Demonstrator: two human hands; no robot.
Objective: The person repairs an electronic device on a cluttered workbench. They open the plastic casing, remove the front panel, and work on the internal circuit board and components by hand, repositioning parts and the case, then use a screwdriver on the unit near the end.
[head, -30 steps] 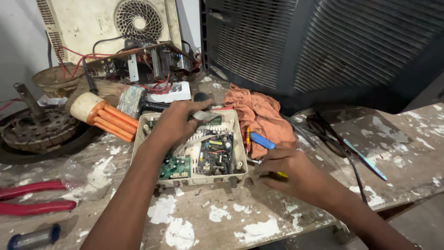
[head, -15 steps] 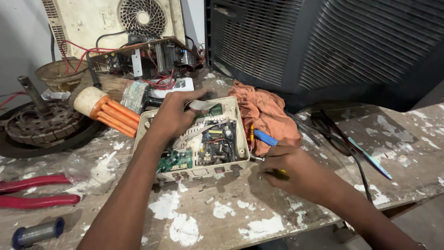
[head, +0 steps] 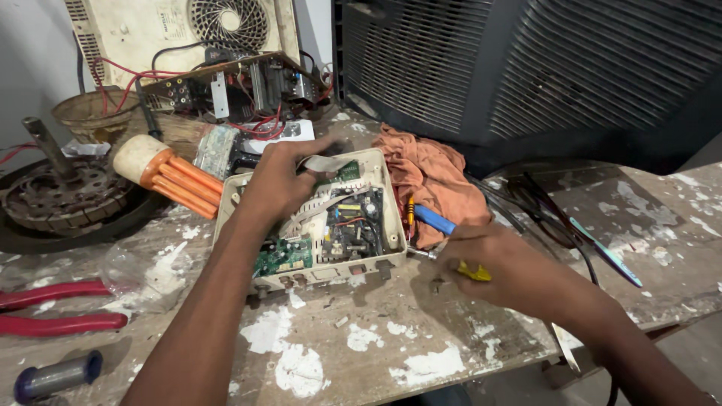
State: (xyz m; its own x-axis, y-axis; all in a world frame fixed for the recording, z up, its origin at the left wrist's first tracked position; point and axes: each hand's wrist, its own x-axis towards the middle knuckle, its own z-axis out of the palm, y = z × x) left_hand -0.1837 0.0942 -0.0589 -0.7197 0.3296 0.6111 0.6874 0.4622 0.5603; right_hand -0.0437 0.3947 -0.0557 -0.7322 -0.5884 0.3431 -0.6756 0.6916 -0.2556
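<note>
Hands two, open case one, screwdriver one

Two bare forearms reach in toward the open cream-cased circuit box, with no sleeves, gloves, watch or rings in view. The left hand shows slim fingers with short nails above the box; the right hand, beside the box's right edge, is likewise uncovered.

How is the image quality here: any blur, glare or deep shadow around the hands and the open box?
Head view: even soft light, no glare; open circuit box sharp; left hand slightly soft; right hand shadows the table beneath it; dark grille behind is underexposed.
</note>
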